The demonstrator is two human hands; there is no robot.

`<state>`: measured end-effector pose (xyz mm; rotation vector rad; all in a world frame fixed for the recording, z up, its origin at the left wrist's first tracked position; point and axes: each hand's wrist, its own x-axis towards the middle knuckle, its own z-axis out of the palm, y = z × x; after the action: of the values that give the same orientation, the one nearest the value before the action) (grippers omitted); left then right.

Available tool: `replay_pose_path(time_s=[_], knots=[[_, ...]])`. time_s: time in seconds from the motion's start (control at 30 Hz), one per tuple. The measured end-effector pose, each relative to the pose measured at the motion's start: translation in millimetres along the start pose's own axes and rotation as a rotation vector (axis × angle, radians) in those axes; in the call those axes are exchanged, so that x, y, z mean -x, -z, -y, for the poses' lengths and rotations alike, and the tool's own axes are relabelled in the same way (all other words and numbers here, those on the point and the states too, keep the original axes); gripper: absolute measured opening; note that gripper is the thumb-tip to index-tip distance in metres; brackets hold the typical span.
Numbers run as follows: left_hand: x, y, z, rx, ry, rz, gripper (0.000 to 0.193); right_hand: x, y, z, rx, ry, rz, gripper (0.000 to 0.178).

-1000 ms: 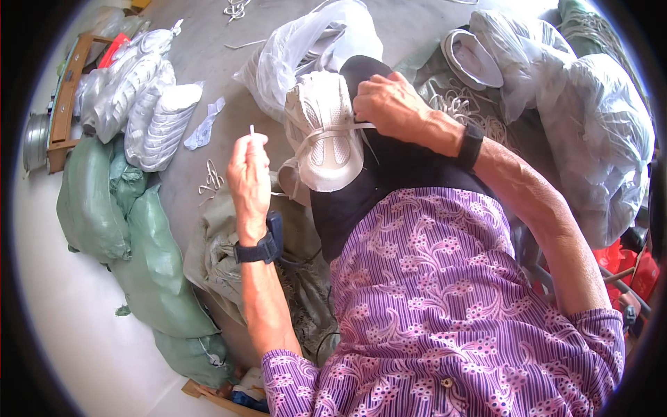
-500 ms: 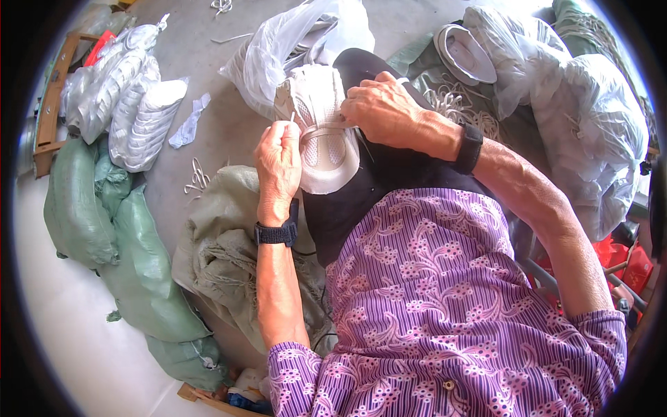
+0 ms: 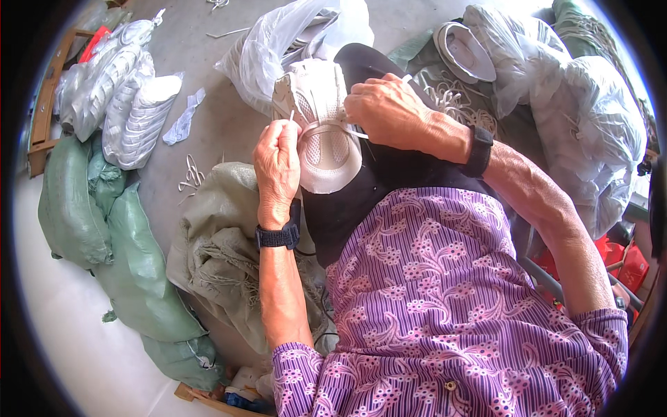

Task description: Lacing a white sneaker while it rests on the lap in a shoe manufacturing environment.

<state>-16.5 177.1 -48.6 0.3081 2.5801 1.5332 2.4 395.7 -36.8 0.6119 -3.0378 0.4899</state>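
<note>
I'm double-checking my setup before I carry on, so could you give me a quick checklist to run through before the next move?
1. Shoe toe pointing toward you: ok.
2. Lace lying across the front of the shoe: ok, a band crosses above the toe.
3. Left hand on a lace tip: ok, a pale end sticks up from the pinched fingers.
4. Right hand gripping lace: cannot tell, the hand hides its own fingertips.
5. Shoe firmly supported: cannot tell, its underside is hidden.
6. Loose laces beyond the right hand untangled: not ok, they lie in a jumbled heap.
</note>
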Motion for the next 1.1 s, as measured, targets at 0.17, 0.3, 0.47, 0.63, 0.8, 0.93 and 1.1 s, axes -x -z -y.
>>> replay_pose_path(time_s=[0.17,0.3,0.47,0.63,0.8,0.93,1.1], knots=[[0.4,1.9,-5.1,-0.031,-0.065,0.029,0.024,-4.1,-3.2,6.0,0.002,0.023,-0.009,0.013],[-2.7,1.4,-6.2,-0.080,-0.079,0.046,0.022,-12.9,2.0,18.4,0.132,0.070,0.015,0.011],[-3.6,5.8,-5.1,-0.014,-0.011,0.053,0.025,-20.2,-1.1,20.0,-0.074,-0.053,0.088,0.011],[-3.8,13.3,-12.3,0.058,0.073,0.130,0.027,-10.5,-10.0,9.0,-0.191,-0.100,0.025,0.016],[-6.0,16.5,-7.2,0.028,0.058,0.206,0.026,-10.1,-11.4,9.2,-0.207,-0.084,0.019,0.015],[-10.1,15.0,-4.5,-0.052,-0.115,0.196,0.024,-10.3,-12.3,8.0,-0.207,-0.071,-0.007,0.014],[-11.3,12.2,-22.4,-0.302,-0.038,0.154,0.026,-11.7,-15.0,9.0,-0.197,-0.077,-0.018,0.013]])
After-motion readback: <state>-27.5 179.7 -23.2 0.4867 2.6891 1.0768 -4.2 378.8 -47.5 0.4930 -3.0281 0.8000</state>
